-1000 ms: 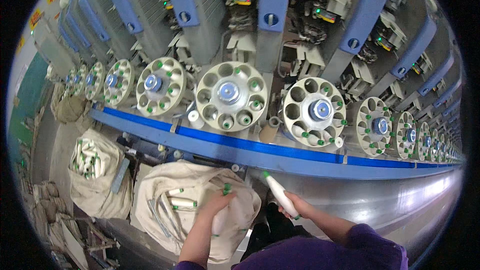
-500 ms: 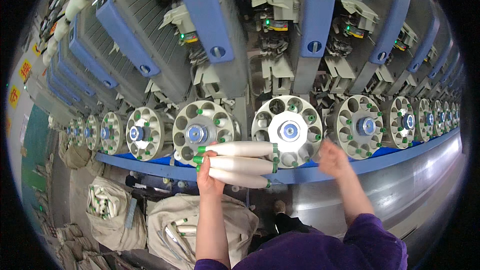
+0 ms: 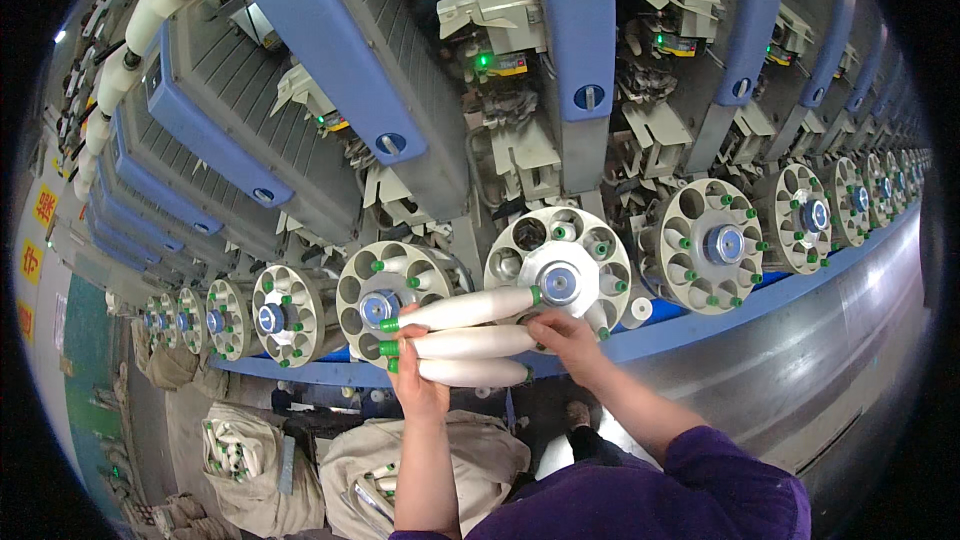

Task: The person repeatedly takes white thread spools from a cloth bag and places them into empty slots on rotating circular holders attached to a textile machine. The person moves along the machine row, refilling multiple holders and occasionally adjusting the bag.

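Three white yarn bobbins with green ends lie fanned out in my left hand (image 3: 424,392), whose fingers are closed round their left ends. The upper bobbin (image 3: 465,309) slants up to the right, over the edge of a round magazine with a blue hub (image 3: 560,286). Below it are the middle bobbin (image 3: 472,343) and the lower bobbin (image 3: 472,372). My right hand (image 3: 568,342) pinches the right end of the middle bobbin and covers its tip. Several pockets of that magazine hold green-tipped bobbins; others at its left show dark inside.
More round magazines stand to the left (image 3: 378,305) and right (image 3: 724,244), along a blue rail (image 3: 690,328). Blue and grey winding units (image 3: 590,40) rise behind. Below are a cloth sack of bobbins (image 3: 262,495) and a larger sack (image 3: 460,450). A white tube (image 3: 640,312) sits beside the middle magazine.
My right hand has come left from beside the magazine and closed on the middle bobbin's right end. The left hand still holds all three bobbins. The whole view has tilted and shifted.
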`<state>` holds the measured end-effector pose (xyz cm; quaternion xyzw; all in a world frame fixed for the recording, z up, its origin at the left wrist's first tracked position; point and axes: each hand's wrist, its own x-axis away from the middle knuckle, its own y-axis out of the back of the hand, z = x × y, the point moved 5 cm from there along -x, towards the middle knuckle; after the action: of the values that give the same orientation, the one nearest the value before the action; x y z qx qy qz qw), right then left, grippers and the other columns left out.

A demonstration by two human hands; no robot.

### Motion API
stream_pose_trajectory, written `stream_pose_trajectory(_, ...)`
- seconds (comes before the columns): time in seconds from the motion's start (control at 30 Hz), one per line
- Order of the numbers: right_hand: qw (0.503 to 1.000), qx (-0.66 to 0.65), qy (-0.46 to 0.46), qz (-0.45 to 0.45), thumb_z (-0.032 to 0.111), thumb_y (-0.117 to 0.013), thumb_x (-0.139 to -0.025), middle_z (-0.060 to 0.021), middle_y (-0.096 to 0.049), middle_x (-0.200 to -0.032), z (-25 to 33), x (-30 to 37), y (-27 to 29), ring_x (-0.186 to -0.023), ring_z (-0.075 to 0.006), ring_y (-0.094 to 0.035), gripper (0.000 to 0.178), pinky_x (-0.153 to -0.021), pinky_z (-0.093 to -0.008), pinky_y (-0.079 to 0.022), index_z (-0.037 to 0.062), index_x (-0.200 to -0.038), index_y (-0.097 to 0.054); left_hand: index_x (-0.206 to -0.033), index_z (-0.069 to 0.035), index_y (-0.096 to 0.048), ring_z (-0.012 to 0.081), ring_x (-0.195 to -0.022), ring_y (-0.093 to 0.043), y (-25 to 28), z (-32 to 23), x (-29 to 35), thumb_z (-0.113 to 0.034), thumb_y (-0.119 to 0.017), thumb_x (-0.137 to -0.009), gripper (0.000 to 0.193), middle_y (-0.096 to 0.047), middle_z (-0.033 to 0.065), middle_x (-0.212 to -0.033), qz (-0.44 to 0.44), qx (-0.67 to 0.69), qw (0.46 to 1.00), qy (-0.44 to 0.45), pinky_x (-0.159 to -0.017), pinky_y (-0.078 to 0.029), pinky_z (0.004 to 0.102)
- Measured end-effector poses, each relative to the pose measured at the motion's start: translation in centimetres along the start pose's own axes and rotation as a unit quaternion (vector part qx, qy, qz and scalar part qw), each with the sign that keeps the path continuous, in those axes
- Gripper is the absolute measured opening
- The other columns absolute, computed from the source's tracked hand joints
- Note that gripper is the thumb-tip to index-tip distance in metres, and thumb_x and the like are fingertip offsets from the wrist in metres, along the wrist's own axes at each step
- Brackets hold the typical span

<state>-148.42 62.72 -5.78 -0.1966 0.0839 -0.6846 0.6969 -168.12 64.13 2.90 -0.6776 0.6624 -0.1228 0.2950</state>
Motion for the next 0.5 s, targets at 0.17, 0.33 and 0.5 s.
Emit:
stream_pose_trajectory(0.17, 1.0, -0.017, -0.004, -0.02, 0.02, -0.06, -0.086, -0.0044, -0.063, -0.084, 3.3, 0.1, 2.3, -0.079, -0.0111, -0.057, 0.018, -0.074, -0.0246, -0.046, 0.0035, -0.093, -0.061, -0.095, -0.005, -0.054, 0.0267, -0.115, -0.044, 2.5, 0.6, 0.5, -0.033, -0.047, -0.092, 0.029, -0.04, 0.0107, -0.129, -0.073, 0.052, 0.995, 0.035, -0.096, -0.038, 0.0436)
stream_pose_trajectory(0.33, 0.909, -0.39, 0.023, -0.144, 0.033, -0.047, -0.092, 0.0056, -0.042, -0.057, 7.9, -1.8, 5.0, -0.043, -0.0021, -0.036, 0.028, -0.035, -0.0163, -0.028, 0.0081, -0.081, -0.054, -0.097, -0.005, -0.055, 0.028, -0.116, -0.043, 4.9, -0.6, 0.6, -0.032, -0.046, -0.092, 0.029, -0.041, 0.0106, -0.131, -0.06, 0.118, 0.989, 0.068, -0.098, -0.037, 0.0453)
stream_pose_trajectory(0.5, 0.974, -0.004, -0.152, 0.171, 0.051, -0.034, -0.093, 0.0056, -0.04, -0.062, 4.2, -3.4, -2.4, -0.046, -0.0045, -0.032, 0.047, -0.041, -0.0182, -0.02, 0.0098, -0.099, -0.055, -0.097, -0.005, -0.054, 0.0291, -0.117, -0.043, 5.7, -1.3, 0.1, -0.03, -0.045, -0.092, 0.027, -0.041, 0.0111, -0.13, -0.016, 0.144, 0.984, 0.105, -0.099, -0.036, 0.0465)
